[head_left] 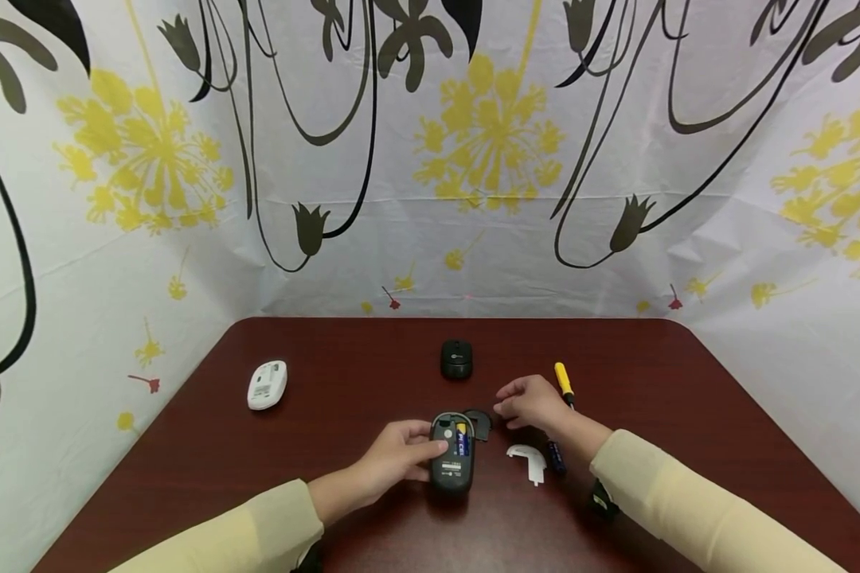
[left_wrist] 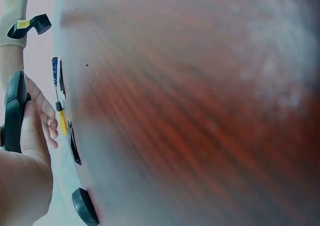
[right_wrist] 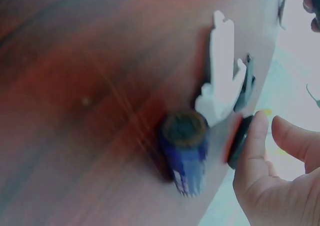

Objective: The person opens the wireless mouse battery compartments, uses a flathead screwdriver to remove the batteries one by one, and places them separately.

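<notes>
My left hand [head_left: 397, 458] grips a dark computer mouse [head_left: 453, 476], its underside facing up and its battery compartment uncovered. A blue and yellow battery [head_left: 462, 440] lies inside that compartment. Just beyond the mouse is a dark battery cover [head_left: 483, 426] on the table. My right hand [head_left: 533, 404] hovers to the right of this cover, fingers loosely bent and thumb apart from them, holding nothing. In the right wrist view, a gap shows between thumb [right_wrist: 290, 138] and index finger. Under the right forearm lies a blue battery [right_wrist: 187, 156], beside a white battery cover [head_left: 530, 461].
A screwdriver with a yellow handle [head_left: 563, 377] lies behind the right wrist, partly hidden by it. Another black mouse [head_left: 456, 360] stands at the back middle of the brown table [head_left: 358, 382]. A white mouse [head_left: 267, 385] is at the left. Patterned cloth [head_left: 401, 278] hangs around the table.
</notes>
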Motion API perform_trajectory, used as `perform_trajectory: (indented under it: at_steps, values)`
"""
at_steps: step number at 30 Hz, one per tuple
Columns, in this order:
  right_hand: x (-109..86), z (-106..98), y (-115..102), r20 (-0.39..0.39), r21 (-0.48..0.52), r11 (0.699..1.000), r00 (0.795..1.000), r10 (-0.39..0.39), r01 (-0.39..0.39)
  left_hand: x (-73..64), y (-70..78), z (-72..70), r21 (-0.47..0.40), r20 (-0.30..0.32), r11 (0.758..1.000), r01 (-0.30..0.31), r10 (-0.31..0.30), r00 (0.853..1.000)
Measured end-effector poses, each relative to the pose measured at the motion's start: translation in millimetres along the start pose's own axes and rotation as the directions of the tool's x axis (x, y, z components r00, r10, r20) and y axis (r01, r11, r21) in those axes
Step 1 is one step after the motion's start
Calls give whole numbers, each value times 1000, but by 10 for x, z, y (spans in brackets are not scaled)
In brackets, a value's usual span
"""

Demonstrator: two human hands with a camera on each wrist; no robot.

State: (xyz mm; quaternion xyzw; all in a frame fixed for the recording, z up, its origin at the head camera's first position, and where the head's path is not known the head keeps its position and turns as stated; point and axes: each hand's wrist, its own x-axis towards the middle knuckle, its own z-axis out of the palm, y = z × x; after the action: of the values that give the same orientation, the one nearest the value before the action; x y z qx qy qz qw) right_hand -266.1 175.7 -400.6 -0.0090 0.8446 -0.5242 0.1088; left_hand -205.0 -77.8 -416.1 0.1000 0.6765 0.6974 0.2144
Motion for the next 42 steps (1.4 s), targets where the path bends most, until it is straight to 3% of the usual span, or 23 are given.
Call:
perform_trajectory:
  at_steps: [18, 32, 42]
  values:
    - [119, -621, -80, -45, 130, 991, 999, -20, 26, 17, 22, -45, -8, -7, 1000, -12, 12, 1000]
    - [265, -1110, 180, -28, 109, 992, 998, 59, -56, 20, 40, -41, 3, -14, 1000, -6, 6, 1000]
    - [400, -1273, 323, -15, 158, 976, 988, 153, -149, 35, 24, -39, -5, -12, 1000, -4, 4, 1000]
